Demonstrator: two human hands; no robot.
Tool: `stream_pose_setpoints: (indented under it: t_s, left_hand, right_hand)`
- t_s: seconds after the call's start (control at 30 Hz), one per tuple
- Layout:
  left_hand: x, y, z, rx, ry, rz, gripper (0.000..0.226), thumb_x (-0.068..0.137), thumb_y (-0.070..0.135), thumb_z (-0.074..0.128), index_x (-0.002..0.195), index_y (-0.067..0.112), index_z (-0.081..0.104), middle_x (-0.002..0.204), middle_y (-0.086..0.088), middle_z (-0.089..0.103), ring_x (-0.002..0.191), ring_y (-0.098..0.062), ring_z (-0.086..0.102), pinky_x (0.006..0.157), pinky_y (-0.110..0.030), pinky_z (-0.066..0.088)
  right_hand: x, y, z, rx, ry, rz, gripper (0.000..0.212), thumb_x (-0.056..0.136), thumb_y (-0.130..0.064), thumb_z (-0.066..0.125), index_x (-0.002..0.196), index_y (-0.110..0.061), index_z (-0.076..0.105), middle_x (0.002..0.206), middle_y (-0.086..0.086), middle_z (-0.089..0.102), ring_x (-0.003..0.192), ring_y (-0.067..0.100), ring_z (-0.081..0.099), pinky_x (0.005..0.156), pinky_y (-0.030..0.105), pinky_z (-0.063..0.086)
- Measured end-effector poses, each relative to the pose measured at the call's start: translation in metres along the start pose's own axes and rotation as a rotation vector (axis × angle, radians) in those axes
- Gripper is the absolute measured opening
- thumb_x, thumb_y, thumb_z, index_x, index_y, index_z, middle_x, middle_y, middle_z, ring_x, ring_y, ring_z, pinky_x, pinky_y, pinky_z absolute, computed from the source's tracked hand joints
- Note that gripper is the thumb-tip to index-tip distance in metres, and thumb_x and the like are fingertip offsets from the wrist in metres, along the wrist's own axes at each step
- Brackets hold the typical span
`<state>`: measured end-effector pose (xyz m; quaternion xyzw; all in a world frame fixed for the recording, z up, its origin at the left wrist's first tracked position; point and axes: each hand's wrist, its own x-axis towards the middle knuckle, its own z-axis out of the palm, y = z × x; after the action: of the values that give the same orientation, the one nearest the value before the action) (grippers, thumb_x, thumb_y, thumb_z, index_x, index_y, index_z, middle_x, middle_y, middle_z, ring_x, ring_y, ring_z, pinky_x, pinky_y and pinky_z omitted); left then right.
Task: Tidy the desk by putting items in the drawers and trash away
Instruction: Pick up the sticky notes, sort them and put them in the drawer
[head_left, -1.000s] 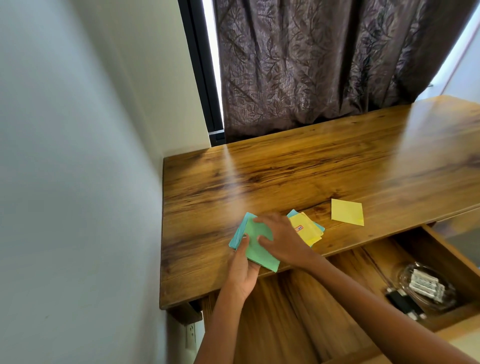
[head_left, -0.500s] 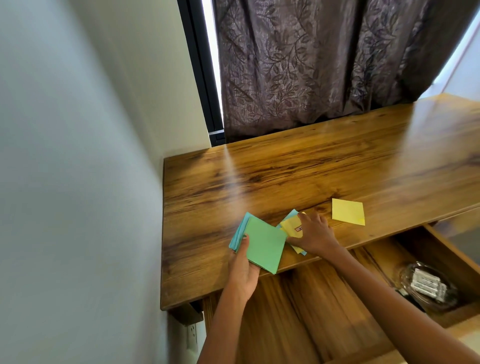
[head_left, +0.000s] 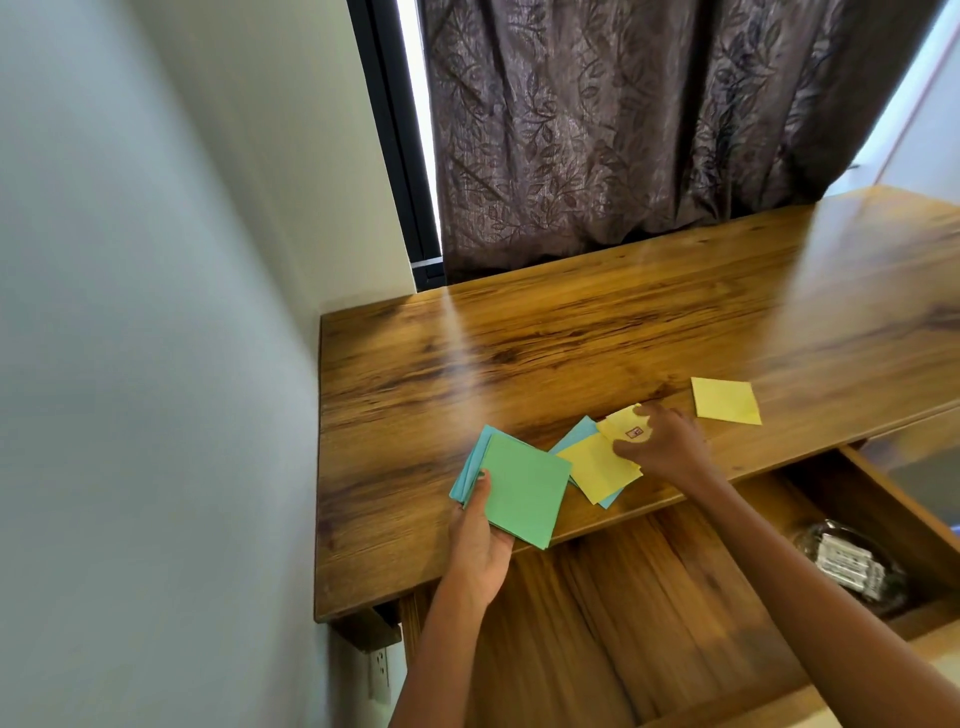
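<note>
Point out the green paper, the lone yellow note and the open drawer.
green paper (head_left: 524, 488), head view, middle of top sheet
yellow note (head_left: 724, 400), head view, centre
drawer (head_left: 623, 597), head view, bare floor

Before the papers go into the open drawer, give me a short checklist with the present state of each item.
1. Left hand grips the green stack: ok.
2. Right hand has gathered the yellow and blue papers: not ok, they lie fanned on the desk.
3. Single yellow note collected: not ok, it lies apart on the desk.
4. Drawer open with bare floor: ok.
5. Clear container in the drawer is out of the way: ok, at the right end.
</note>
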<state>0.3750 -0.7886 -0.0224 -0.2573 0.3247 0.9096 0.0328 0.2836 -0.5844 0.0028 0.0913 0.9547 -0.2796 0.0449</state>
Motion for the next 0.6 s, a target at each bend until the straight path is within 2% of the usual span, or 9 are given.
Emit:
stream_pose_setpoints:
  t_s: [0.07, 0.17, 0.47, 0.6]
  left_hand:
    - [-0.001, 0.000, 0.001, -0.001, 0.000, -0.002, 0.028, 0.095, 0.016, 0.051, 0.122, 0.013, 0.051, 0.105, -0.012, 0.068, 0.099, -0.027, 0.064, 0.080, -0.046, 0.053]
    - [-0.002, 0.001, 0.002, -0.003, -0.002, -0.003, 0.028, 0.094, 0.016, 0.052, 0.123, 0.013, 0.051, 0.105, -0.012, 0.068, 0.098, -0.026, 0.064, 0.072, -0.042, 0.054]
    - [-0.004, 0.001, 0.001, -0.003, -0.019, -0.014, 0.031, 0.094, 0.017, 0.052, 0.125, 0.014, 0.051, 0.107, -0.013, 0.068, 0.099, -0.027, 0.064, 0.073, -0.043, 0.053]
    - [-0.004, 0.002, -0.001, -0.003, -0.032, -0.014, 0.034, 0.093, 0.016, 0.052, 0.127, 0.013, 0.050, 0.108, -0.014, 0.067, 0.100, -0.028, 0.064, 0.073, -0.043, 0.054]
  right_hand:
    - [-0.002, 0.004, 0.004, -0.112, -0.082, -0.002, 0.069, 0.079, -0.044, 0.070, 0.136, -0.019, 0.043, 0.142, 0.010, 0.036, 0.134, 0.032, 0.026, 0.105, 0.051, 0.032]
    - [-0.003, 0.003, 0.009, -0.184, -0.063, -0.027, 0.062, 0.083, -0.042, 0.065, 0.137, -0.020, 0.041, 0.143, 0.008, 0.030, 0.134, 0.030, 0.024, 0.104, 0.049, 0.031]
    - [0.000, 0.017, 0.010, -0.239, 0.130, -0.004, 0.043, 0.094, -0.026, 0.050, 0.135, -0.017, 0.043, 0.141, 0.012, 0.036, 0.130, 0.031, 0.032, 0.101, 0.047, 0.037]
    - [0.005, 0.012, 0.007, -0.235, 0.144, -0.034, 0.042, 0.094, -0.027, 0.049, 0.136, -0.020, 0.043, 0.145, 0.011, 0.032, 0.134, 0.033, 0.025, 0.105, 0.052, 0.031]
